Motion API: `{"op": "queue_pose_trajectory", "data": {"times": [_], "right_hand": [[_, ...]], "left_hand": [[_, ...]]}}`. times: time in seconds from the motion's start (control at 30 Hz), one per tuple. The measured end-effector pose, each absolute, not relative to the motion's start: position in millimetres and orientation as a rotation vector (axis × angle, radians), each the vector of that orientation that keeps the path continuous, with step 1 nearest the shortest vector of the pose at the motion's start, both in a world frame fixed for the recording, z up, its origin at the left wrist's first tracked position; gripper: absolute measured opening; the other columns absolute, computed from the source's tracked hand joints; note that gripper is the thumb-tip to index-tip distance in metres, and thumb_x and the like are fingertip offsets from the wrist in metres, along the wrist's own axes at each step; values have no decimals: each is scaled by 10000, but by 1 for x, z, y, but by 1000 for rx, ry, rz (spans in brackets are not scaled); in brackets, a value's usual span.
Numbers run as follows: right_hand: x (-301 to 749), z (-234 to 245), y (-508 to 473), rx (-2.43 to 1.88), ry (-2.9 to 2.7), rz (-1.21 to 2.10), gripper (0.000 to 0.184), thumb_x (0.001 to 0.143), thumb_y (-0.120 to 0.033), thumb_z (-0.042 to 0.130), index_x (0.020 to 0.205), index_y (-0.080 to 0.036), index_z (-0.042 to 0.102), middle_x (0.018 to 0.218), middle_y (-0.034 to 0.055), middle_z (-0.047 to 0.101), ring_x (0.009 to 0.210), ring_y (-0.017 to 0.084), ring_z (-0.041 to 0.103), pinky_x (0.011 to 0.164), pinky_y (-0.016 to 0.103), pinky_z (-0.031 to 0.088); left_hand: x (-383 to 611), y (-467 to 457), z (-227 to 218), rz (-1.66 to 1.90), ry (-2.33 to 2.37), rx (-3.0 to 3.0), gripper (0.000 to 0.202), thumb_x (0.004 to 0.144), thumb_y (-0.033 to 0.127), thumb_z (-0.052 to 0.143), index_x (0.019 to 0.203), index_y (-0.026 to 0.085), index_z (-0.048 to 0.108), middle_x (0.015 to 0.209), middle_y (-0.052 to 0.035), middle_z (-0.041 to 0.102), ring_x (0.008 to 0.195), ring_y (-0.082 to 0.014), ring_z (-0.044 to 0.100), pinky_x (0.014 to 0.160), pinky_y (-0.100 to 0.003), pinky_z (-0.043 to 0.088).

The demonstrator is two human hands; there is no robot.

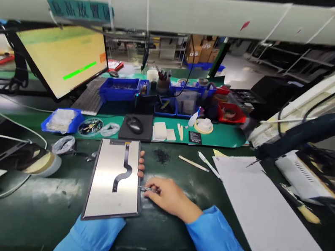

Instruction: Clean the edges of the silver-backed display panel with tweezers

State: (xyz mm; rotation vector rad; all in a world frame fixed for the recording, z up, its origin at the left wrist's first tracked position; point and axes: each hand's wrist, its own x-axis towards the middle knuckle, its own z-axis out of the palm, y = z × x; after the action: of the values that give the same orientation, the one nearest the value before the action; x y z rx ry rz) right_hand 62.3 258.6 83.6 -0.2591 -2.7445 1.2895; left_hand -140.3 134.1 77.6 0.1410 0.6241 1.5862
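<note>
A tablet screen panel [103, 183] with a silver back, dark border and curved black flex cable [124, 169] is tilted up over the bench. My left hand [141, 165] grips it from beneath; only fingertips show at its right edge, and the panel hides the rest. My right hand [167, 195] is closed around a slim metal tool [150, 190], whose tip meets the panel's right edge. Whether the tool is a blade or tweezers I cannot tell. A small heap of black scraps [161, 155] lies on the bench just beyond my hands.
A white sheet [264, 210] covers the right side. Between it and the scraps lie a thin stick [193, 163] and a white pen [208, 165]. Behind are a mouse [134, 124], blue bins [118, 89] and a monitor [59, 58]. A tape roll [45, 164] stands left.
</note>
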Motion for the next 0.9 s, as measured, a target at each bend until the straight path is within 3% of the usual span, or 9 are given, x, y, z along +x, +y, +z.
{"op": "queue_pose_trajectory", "data": {"times": [0.23,0.4,0.6,0.77,0.9], "right_hand": [[63,79,262,-34,-2780,1147,245,1046,-309,534,1048,-224,763,1026,51,800,945,203,727,860,308,521],[64,81,260,-229,-2779,1258,159,954,-349,690,1041,-233,753,856,6,779,774,176,723,715,265,520],[64,78,263,-3,-2792,1144,246,1052,-318,530,1061,-237,762,1059,35,801,979,211,732,880,322,526],[65,82,261,-215,-2798,1260,167,968,-330,680,1092,-241,748,899,3,787,803,179,728,735,277,528],[65,81,263,-67,-2805,1165,175,1013,-323,619,1077,-235,756,995,35,786,924,205,728,831,312,531]], "left_hand": [[-140,134,82,1530,572,44,238,908,265,643,1123,161,636,829,-36,628,705,-173,617,641,-310,507],[-137,133,79,1565,521,40,327,912,318,672,1190,154,626,850,-39,635,716,-169,607,638,-306,502],[-139,135,79,1523,535,35,266,931,306,634,1149,154,631,833,-39,630,716,-165,603,654,-298,467],[-144,135,78,1508,541,118,290,984,370,577,1164,146,613,852,-15,607,742,-158,612,683,-299,449],[-147,136,76,1486,569,133,313,990,394,553,1148,126,595,833,-4,603,720,-141,600,659,-284,423]]}}
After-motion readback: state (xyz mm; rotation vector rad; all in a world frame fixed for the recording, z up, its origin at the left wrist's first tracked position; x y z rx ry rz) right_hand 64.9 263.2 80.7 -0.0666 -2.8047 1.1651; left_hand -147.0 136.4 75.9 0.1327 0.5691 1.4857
